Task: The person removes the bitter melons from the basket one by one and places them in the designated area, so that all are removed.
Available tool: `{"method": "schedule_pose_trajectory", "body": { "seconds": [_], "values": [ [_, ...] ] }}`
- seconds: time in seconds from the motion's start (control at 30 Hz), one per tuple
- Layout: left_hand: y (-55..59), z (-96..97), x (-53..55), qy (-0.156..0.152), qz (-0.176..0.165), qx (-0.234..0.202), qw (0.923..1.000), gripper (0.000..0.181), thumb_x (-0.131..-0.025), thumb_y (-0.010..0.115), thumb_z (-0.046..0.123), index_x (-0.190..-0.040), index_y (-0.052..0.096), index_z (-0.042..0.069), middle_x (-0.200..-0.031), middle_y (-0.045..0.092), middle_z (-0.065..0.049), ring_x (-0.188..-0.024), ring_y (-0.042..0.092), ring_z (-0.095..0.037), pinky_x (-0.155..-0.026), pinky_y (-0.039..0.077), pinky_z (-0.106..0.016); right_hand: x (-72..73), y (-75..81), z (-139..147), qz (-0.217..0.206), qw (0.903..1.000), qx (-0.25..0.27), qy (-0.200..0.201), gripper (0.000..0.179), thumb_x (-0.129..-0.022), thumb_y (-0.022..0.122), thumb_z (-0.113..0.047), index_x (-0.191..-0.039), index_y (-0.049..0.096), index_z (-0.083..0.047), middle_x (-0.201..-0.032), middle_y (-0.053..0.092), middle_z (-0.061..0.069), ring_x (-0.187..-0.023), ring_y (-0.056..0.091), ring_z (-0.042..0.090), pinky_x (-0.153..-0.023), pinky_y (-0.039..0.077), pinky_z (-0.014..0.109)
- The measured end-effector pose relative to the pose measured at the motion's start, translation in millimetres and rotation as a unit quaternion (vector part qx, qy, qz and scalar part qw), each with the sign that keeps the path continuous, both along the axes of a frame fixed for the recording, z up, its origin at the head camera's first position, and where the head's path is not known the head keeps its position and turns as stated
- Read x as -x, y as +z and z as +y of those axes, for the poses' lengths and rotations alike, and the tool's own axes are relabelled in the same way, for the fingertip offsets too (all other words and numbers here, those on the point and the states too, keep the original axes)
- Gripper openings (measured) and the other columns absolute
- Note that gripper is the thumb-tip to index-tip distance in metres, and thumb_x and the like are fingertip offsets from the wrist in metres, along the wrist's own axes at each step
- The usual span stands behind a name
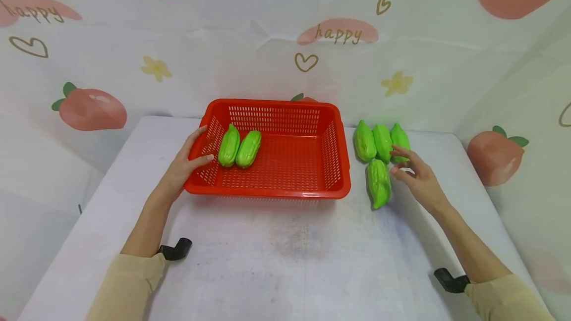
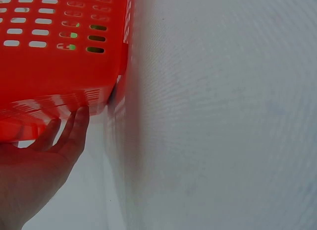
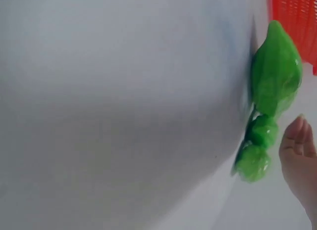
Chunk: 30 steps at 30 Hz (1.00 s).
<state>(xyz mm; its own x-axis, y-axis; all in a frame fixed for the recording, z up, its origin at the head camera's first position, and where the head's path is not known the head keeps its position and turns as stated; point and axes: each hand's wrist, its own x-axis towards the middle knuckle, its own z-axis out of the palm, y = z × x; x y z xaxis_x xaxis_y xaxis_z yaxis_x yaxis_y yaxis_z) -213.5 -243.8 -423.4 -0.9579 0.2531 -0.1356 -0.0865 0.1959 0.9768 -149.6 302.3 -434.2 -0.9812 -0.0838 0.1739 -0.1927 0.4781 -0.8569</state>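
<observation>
A red perforated plastic basket (image 1: pixel 267 191) stands on the table, two bright green ridged toy gourds (image 1: pixel 229 146) lying side by side in its left part. My left hand (image 1: pixel 177 171) holds the basket's left rim, thumb over the inside and fingers against the outer wall (image 2: pixel 54 74). To the right of the basket, a row of three similar gourds (image 1: pixel 365 141) lies at the back of the table. One more gourd (image 1: pixel 379 185) lies in front of them. My right hand (image 1: pixel 421 182) hovers beside these gourds with loosely bent fingers, holding nothing; the right wrist view shows it apart from them.
A white table (image 1: pixel 285 261) lies under everything. Behind it hangs a white printed cloth (image 1: pixel 250 38) with peaches and hearts, close to the basket's back edge. Black wrist mounts (image 1: pixel 176 249) sit at both sleeves.
</observation>
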Motion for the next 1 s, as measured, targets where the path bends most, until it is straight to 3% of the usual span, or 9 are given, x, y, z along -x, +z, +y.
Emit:
{"method": "schedule_pose_trajectory", "body": {
  "seconds": [0.13,0.37,0.67,1.0],
  "values": [
    [0.5,-0.4,-0.1,-0.001,0.001,0.000,1.0000,0.071,-0.100,0.054,0.022,-0.157,0.016,0.041,-0.154,0.027,-0.009,-0.129,0.040,-0.032,-0.086,0.056,-0.032,3.8,6.0,-7.7,0.043,0.9985,0.034,0.000,0.048,-0.097,0.059,-0.001,-0.144,0.048,-0.004,-0.127,0.058,-0.010,-0.098,0.056,0.011,-0.082,0.048,0.012],
    [0.7,0.0,-0.9,0.002,-0.001,-0.001,1.0000,0.070,-0.100,0.054,0.022,-0.157,0.017,0.042,-0.154,0.027,-0.009,-0.126,0.042,-0.030,-0.085,0.056,-0.032,9.0,14.6,-25.1,0.082,0.9959,0.038,0.003,0.051,-0.092,0.062,0.006,-0.141,0.051,-0.002,-0.128,0.056,-0.011,-0.096,0.057,0.012,-0.082,0.048,0.012],
    [0.1,-0.2,0.7,-0.001,-0.001,0.004,1.0000,0.072,-0.100,0.056,0.023,-0.157,0.015,0.040,-0.154,0.027,-0.009,-0.127,0.042,-0.030,-0.085,0.056,-0.032,10.8,24.0,-42.3,0.087,0.9960,0.018,0.001,0.052,-0.091,0.064,0.005,-0.141,0.051,-0.004,-0.128,0.053,-0.012,-0.097,0.056,0.018,-0.082,0.048,0.011],
    [-1.1,-0.5,-0.5,-0.002,0.002,0.003,1.0000,0.071,-0.100,0.055,0.023,-0.157,0.016,0.041,-0.155,0.026,-0.009,-0.126,0.041,-0.029,-0.086,0.056,-0.031,14.7,33.8,-60.6,0.082,0.9939,0.053,0.050,0.056,-0.091,0.064,0.007,-0.143,0.051,-0.008,-0.131,0.054,-0.003,-0.101,0.056,0.027,-0.084,0.050,0.017]
  ]
}}
